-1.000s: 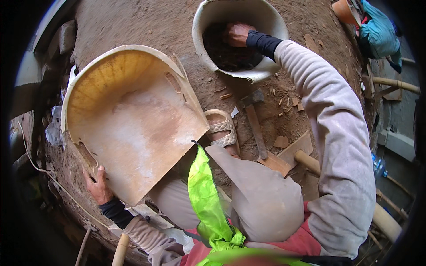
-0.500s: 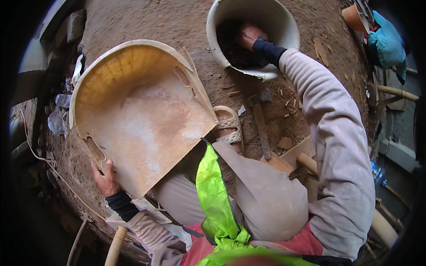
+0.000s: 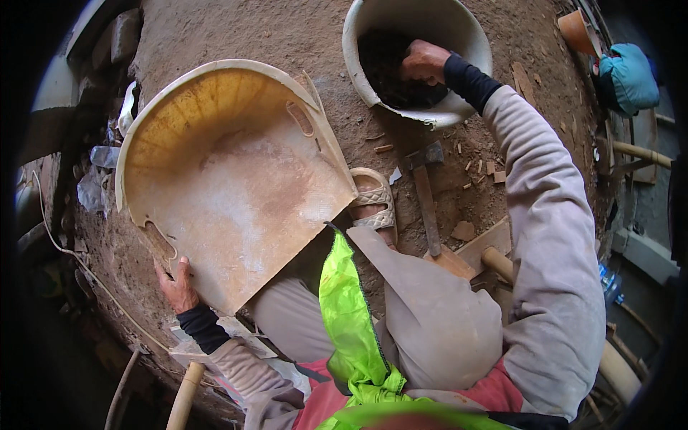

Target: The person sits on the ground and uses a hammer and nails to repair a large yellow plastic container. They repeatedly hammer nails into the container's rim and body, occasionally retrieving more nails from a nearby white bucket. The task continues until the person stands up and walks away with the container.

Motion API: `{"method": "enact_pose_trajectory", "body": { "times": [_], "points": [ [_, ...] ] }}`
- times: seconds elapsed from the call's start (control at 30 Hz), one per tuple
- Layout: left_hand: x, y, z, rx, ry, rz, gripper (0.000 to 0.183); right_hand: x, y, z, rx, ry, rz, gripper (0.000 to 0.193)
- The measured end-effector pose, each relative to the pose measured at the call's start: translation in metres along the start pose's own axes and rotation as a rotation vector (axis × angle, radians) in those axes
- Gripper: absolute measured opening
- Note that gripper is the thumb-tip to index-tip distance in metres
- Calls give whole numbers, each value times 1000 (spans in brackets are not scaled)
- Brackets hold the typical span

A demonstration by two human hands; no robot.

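A yellowed scoop-shaped tub (image 3: pixel 251 193) sits at the person's left, hollow side up, its straight lip beside the bent leg; its rounded back points away and leftward, and its lengthwise axis slants from that back down toward the knee. The left hand (image 3: pixel 178 289) has its fingers clamped on the near-left edge, thumb inward. A sandalled foot (image 3: pixel 374 204) crowds the lip's far corner, and a bright green cloth (image 3: pixel 344 301) hangs close to it. Up to the right stands a white bucket (image 3: pixel 469 44) with dark stuff (image 3: pixel 390 75) inside; the right hand (image 3: pixel 424 63) is curled down in there, and I can't tell whether its fingers grip anything. Between bucket and knee lies a hammer (image 3: pixel 425 193), handle end on a small wooden board (image 3: pixel 449 264), chips scattered near it. Farther out are clear plastic (image 3: pixel 89 192) at left, and an orange pot (image 3: pixel 579 32) and teal bundle (image 3: pixel 629 80) at far right.
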State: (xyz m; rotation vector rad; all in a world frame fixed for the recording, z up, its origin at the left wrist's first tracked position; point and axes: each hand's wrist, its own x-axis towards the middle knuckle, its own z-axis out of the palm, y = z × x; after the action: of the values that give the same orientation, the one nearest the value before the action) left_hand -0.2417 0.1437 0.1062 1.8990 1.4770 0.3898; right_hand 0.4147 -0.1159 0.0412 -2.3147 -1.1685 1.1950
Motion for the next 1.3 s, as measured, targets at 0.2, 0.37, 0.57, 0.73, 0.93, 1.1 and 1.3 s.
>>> {"method": "enact_pose_trajectory", "body": {
  "times": [0.2,0.37,0.57,0.73,0.93,1.1,1.3],
  "points": [
    [-2,-4,4,-22,8,1,78,-4,16,-33,-447,-84,-397,13],
    [-12,-3,-3,80,55,23,83,42,14,-11,-735,344,-253,34],
    [-2,-31,16,18,4,-64,86,69,82,11,-722,705,-633,27],
    [-13,-48,3,46,52,-91,88,38,10,-32,-815,84,-481,20],
    [-4,-44,11,-42,-23,-121,89,38,11,-52,-798,278,-236,13],
    [0,-58,12,8,11,-108,92,84,70,-50,-791,256,-599,19],
    [2,-62,20,-28,-10,-141,92,106,108,6,-851,603,-565,20]
  ]
}}
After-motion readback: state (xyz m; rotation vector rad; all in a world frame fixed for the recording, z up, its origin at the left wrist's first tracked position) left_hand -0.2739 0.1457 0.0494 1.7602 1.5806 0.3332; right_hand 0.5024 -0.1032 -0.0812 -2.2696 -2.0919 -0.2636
